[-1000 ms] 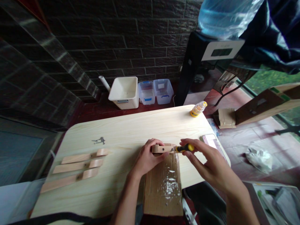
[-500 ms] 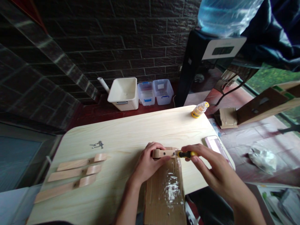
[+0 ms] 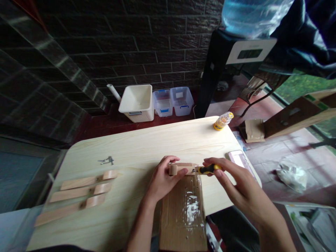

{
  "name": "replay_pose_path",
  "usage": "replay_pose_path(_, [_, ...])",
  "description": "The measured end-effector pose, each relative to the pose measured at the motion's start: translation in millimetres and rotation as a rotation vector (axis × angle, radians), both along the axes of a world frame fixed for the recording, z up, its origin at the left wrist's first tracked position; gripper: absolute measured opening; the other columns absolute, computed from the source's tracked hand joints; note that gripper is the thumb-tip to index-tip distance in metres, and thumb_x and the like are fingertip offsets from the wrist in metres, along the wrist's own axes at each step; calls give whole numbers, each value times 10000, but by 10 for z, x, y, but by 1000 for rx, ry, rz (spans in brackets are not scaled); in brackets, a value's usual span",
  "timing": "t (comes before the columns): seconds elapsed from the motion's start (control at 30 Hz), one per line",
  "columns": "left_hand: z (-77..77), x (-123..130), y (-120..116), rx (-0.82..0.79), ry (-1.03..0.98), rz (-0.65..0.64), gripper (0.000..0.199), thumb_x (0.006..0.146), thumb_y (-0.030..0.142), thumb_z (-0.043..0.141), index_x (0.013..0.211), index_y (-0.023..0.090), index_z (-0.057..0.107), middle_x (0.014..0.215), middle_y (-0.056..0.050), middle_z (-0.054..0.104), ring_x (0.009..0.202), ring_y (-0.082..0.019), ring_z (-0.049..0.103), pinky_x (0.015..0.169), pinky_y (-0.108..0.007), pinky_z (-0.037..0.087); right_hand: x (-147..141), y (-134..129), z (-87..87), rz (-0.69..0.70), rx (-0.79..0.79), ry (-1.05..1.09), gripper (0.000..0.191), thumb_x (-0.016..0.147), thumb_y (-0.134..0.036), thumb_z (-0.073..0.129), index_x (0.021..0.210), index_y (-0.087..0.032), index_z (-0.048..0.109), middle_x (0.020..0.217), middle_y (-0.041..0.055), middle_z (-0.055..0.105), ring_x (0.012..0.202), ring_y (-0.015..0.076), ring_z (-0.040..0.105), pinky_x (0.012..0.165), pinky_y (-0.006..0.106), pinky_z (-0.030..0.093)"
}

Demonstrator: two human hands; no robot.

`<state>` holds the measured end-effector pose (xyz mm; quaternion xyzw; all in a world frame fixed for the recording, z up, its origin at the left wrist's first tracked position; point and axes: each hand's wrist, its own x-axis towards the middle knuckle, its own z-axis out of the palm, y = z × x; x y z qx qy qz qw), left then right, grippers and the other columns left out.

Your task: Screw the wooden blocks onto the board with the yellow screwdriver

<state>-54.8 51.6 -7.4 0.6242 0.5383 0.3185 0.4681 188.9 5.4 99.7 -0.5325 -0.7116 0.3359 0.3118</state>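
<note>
My left hand (image 3: 165,178) is closed around a small wooden piece (image 3: 188,171) with a raised block at its left end, its thumb lying on the front face. The piece rests at the far end of a taped cardboard box (image 3: 181,217). In my right hand (image 3: 233,178) is a short screwdriver (image 3: 208,169) with a black and yellow handle, held between thumb and fingers. It lies sideways, its tip end close to a dark screw (image 3: 194,170) in the wood; whether they touch I cannot tell.
Three similar wooden pieces (image 3: 78,182) lie at the left of the table (image 3: 136,143), with several screws (image 3: 107,160) behind them. A clear bottle-shaped bit case (image 3: 223,121) stands at the far right corner, and a phone (image 3: 240,159) lies near the right edge. Plastic bins (image 3: 137,103) and a water dispenser (image 3: 225,59) stand beyond.
My left thumb has shifted onto the face of the wooden piece, covering the hole that showed before. The screwdriver stays at the screw. The whole view has shifted slightly.
</note>
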Motion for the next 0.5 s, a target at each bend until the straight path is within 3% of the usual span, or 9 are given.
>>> replay_pose_path(0.27, [13, 29, -8, -94, -53, -25, 430, 775, 525, 790, 1016, 212, 618, 1060, -35, 685, 940, -202, 652, 747, -271, 520, -5, -14, 20, 39, -43, 19, 270, 1036, -338, 520, 1248, -257, 666, 1210, 75, 717, 1047, 212, 694, 849, 277, 585])
replay_pose_path(0.5, [92, 47, -44, -41, -105, -5, 409, 762, 492, 813, 964, 204, 603, 996, -27, 648, 922, -189, 632, 729, -245, 502, 24, -43, 62, 71, -33, 22, 264, 1029, -308, 531, 1259, -274, 656, 1216, 67, 712, 1076, 214, 685, 896, 293, 568])
